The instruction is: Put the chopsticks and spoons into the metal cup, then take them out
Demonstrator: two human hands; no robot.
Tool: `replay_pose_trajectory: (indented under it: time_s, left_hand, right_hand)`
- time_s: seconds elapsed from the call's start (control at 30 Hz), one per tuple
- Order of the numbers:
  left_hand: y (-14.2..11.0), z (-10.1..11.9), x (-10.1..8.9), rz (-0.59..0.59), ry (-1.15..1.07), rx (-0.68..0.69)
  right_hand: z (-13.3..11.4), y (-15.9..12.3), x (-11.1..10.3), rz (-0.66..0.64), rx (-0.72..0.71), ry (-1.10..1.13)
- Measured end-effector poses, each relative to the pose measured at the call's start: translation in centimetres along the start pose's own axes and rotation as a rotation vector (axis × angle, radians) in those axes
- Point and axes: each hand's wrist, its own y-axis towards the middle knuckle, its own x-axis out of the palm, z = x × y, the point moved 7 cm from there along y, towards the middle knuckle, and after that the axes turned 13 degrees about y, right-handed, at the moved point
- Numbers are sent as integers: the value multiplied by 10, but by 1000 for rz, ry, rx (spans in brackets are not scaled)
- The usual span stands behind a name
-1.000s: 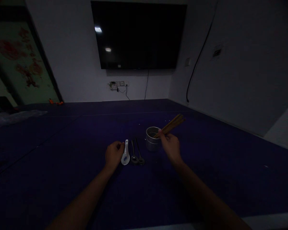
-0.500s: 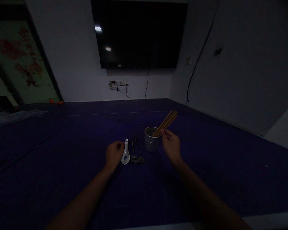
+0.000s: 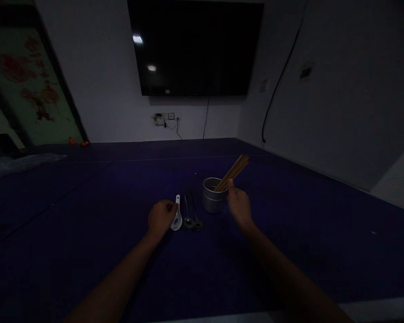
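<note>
Our left hand (image 3: 160, 219) curls at the white ceramic spoon (image 3: 177, 223), left of two metal spoons (image 3: 189, 221); we can't tell whether its fingers pinch. Our right hand (image 3: 239, 207), grip unclear, is at the metal cup (image 3: 212, 204) with leaning chopsticks (image 3: 235, 169); we'd best keep that cup steady.

Two bare forearms rise from the lower edge and converge toward the centre. The left forearm (image 3: 124, 271) slants rightward to the left hand (image 3: 160, 218), fingers curled inward, back uppermost. The right forearm (image 3: 283, 264) slants leftward to the right hand (image 3: 239, 207), its thumb (image 3: 231, 185) pointing forward.
</note>
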Motion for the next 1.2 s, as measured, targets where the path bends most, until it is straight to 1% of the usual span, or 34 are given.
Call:
replay_pose_trajectory:
  time_s: [0.1, 0.27, 0.5, 0.8, 0.97, 1.07, 1.2]
  left_hand:
    - [1, 0, 3, -16, -6, 21]
    - [2, 1, 4, -20, 16, 42]
    - [1, 1, 6, -35, 62, 51]
    - [2, 3, 8, -41, 47, 73]
    - [4, 2, 10, -59, 18, 58]
    - [5, 1, 10, -30, -10, 58]
    - [6, 0, 5, 60, -62, 75]
  right_hand:
    - [-1, -1, 2, -38, 19, -39]
    - [-3, 0, 1, -30, 19, -61]
    - [-5, 1, 6, -86, -1, -100]
    - [-5, 1, 6, -106, 12, -119]
    - [-8, -1, 5, -113, 17, -155]
    - [-9, -1, 4, -115, 31, -161]
    - [-9, -2, 3, -109, 46, -174]
